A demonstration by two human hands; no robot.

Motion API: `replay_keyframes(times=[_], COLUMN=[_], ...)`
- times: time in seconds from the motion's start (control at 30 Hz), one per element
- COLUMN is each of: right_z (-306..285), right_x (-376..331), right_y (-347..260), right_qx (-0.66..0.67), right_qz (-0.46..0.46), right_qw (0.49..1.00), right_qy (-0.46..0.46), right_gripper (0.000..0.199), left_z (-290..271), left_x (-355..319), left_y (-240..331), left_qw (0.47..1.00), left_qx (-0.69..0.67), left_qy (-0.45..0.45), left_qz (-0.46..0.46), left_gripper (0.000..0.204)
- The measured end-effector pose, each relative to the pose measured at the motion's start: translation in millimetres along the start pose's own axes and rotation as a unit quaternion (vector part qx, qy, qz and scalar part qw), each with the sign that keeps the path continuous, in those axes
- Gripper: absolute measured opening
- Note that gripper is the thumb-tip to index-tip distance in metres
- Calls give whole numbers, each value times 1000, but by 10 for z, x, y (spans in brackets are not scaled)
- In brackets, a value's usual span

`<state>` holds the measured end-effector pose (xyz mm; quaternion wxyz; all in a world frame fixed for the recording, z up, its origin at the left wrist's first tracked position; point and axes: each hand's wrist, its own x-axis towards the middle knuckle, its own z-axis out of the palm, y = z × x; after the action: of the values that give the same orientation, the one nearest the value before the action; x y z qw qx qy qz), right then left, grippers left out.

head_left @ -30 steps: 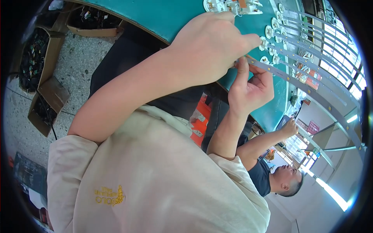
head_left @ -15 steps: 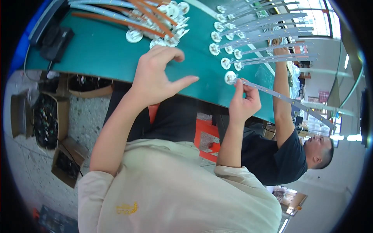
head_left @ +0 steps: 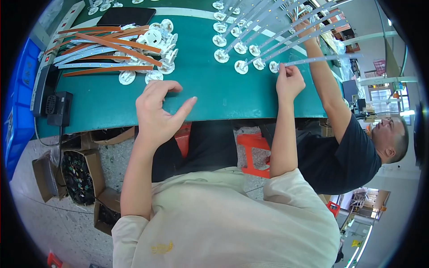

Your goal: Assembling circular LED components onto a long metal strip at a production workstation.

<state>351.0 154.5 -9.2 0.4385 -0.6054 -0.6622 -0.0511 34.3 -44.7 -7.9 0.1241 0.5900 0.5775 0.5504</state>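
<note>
R hand [head_left: 289, 82] pinches LED strip [head_left: 321, 58] by its round white end cap [head_left: 274, 67] nr green table's [head_left: 214, 96] near edge, L hand [head_left: 157, 111] fingers spread, empty; strip prob light, bendy, so grip at cap

Far ends of the long strips [head_left: 308, 33] beyond the upper edge, behind a co-worker's arm [head_left: 328, 85].

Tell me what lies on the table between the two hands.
In the head view, only bare green table lies between the left hand and the right hand, which pinches a strip's white end cap.
</note>
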Motion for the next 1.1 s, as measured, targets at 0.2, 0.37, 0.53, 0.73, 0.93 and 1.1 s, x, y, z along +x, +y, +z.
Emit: replay_keyframes(times=[0.2,0.37,0.53,0.73,0.93,1.1], right_z=[81,-142,-303,-63,317,438], right_x=[-25,-263,-802,-656,-455,-529], right_y=[-75,-283,-1027,-2059,-2798,-3058], right_qx=[20,37,169,245,245,128], right_qz=[29,9,-141,-202,-270,-441], right_qw=[999,999,973,937,899,822], right_qy=[-29,37,-74,-144,-241,-337], right_gripper=[23,23,7,13,21,21], left_z=[-21,-1,-3,-32,-28,-23], left_x=[-5,-4,5,-20,-46,-55], left_y=[-10,-51,-54,-88,-104,-121], left_qw=[1000,1000,999,999,999,996], left_qx=[11,4,-18,-24,-42,-61], left_qy=[9,10,13,15,18,31], left_qz=[-2,9,34,40,26,50], left_gripper=[26,25,24,26,25,28])
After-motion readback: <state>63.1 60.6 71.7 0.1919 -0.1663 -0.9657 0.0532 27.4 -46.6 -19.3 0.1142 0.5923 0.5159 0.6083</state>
